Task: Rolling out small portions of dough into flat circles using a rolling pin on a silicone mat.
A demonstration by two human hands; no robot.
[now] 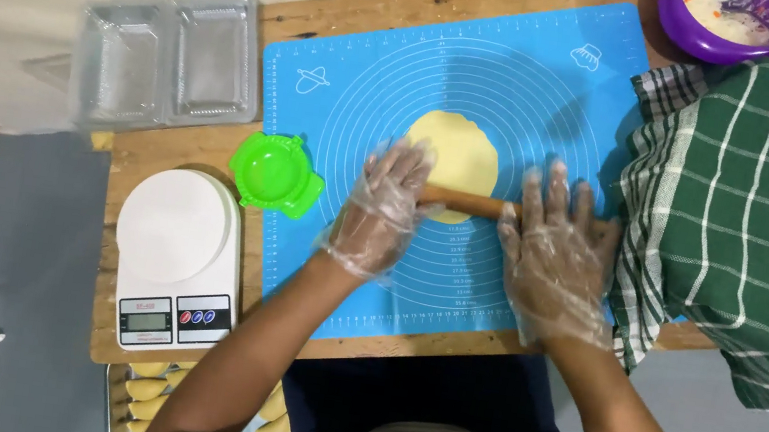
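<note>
1. The left hand [379, 207] and right hand [553, 245], both in clear gloves, are laid flat with fingers spread on the ends of a wooden rolling pin [468, 202].
2. The pin is pressed across the six o'clock edge of a yellow dough disc [455, 148], centred on the blue mat [317, 267].
3. The dough appears already flattened and round; judged partly rolled.
4. A green dumpling press [276, 173] lies unused at nine o'clock of the dough.

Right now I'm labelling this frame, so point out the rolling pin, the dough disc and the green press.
rolling pin [467, 201], head view, on its bare middle between the hands.
dough disc [459, 151], head view, on its upper centre.
green press [276, 173], head view, on its round middle.
</note>
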